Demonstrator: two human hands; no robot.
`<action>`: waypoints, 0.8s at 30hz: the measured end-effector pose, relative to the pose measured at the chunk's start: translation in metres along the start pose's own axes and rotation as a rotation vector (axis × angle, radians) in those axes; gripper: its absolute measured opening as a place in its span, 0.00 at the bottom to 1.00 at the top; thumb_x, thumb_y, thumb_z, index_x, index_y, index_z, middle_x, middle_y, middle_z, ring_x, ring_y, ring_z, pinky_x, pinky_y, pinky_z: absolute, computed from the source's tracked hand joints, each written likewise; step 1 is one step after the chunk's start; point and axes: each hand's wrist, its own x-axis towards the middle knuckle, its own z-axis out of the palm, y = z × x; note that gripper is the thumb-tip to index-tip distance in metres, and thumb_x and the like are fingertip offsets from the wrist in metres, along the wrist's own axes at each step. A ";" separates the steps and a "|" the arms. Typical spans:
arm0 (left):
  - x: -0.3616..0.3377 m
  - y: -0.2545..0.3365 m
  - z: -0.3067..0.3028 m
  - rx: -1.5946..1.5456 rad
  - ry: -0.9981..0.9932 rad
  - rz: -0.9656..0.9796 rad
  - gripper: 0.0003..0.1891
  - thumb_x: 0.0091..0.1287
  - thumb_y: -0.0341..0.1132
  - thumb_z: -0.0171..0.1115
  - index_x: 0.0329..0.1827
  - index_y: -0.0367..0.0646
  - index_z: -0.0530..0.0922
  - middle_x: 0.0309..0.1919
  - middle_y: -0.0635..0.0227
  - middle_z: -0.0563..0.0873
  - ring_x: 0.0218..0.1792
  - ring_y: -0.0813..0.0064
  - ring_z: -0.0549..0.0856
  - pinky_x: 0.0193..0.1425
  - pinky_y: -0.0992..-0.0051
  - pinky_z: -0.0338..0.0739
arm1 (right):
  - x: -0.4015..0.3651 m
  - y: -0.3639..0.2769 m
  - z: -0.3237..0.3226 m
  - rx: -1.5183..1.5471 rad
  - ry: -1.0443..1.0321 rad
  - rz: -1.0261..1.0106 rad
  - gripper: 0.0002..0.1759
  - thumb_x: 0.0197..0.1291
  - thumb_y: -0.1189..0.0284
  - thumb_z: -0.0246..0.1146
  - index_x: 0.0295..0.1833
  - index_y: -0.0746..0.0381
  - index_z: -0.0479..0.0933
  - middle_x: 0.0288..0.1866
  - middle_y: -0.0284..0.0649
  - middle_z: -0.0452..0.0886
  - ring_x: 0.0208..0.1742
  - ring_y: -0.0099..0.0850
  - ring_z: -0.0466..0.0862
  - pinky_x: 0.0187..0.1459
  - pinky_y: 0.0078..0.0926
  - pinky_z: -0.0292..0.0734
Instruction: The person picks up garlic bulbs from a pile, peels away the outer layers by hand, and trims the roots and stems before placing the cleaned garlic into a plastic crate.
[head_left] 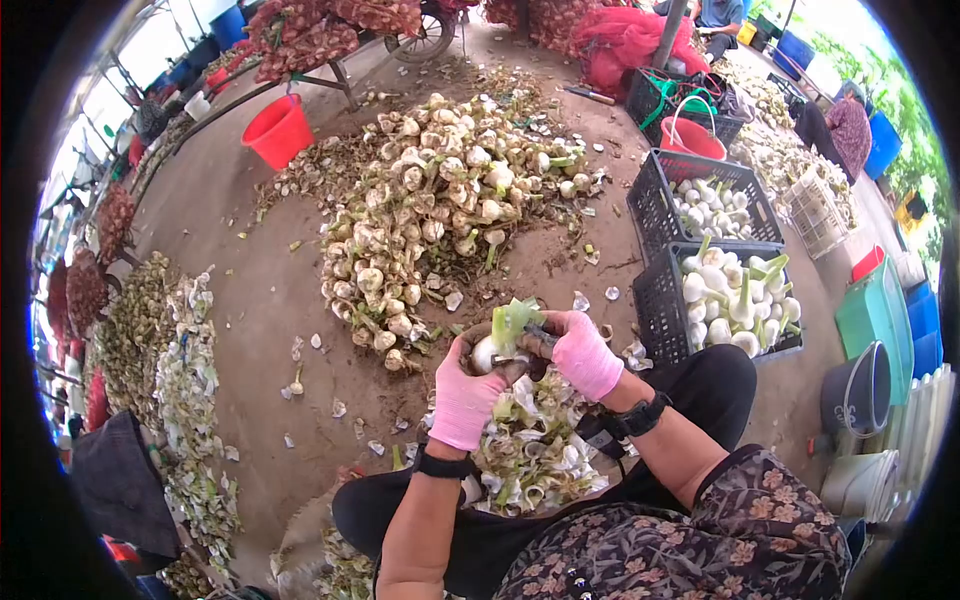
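Note:
My left hand (468, 393), in a pink glove, grips a garlic bulb (486, 352) with a green stalk (514, 322). My right hand (580, 352), also pink-gloved, is closed on the stalk end of the same bulb, with a small dark tool that looks like a knife partly visible against it. Both hands are held above a heap of peeled skins and cut stalks (530, 455) between my knees. A large pile of unpeeled garlic (430, 220) lies on the ground just ahead.
Two black crates (662, 300) (655, 195) with cleaned white bulbs stand to the right. A red bucket (278, 130) sits far left, another red bucket (690, 135) behind the crates. Grey bucket (858, 390) and teal bin (875, 310) at right. Another person (845, 125) sits far right.

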 end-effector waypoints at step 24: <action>-0.009 -0.001 0.003 -0.092 -0.075 0.105 0.37 0.53 0.14 0.55 0.70 0.38 0.60 0.62 0.63 0.70 0.60 0.75 0.73 0.63 0.75 0.71 | -0.005 -0.018 0.002 -0.583 0.026 -0.400 0.13 0.50 0.74 0.66 0.44 0.59 0.83 0.38 0.44 0.82 0.40 0.43 0.83 0.44 0.33 0.78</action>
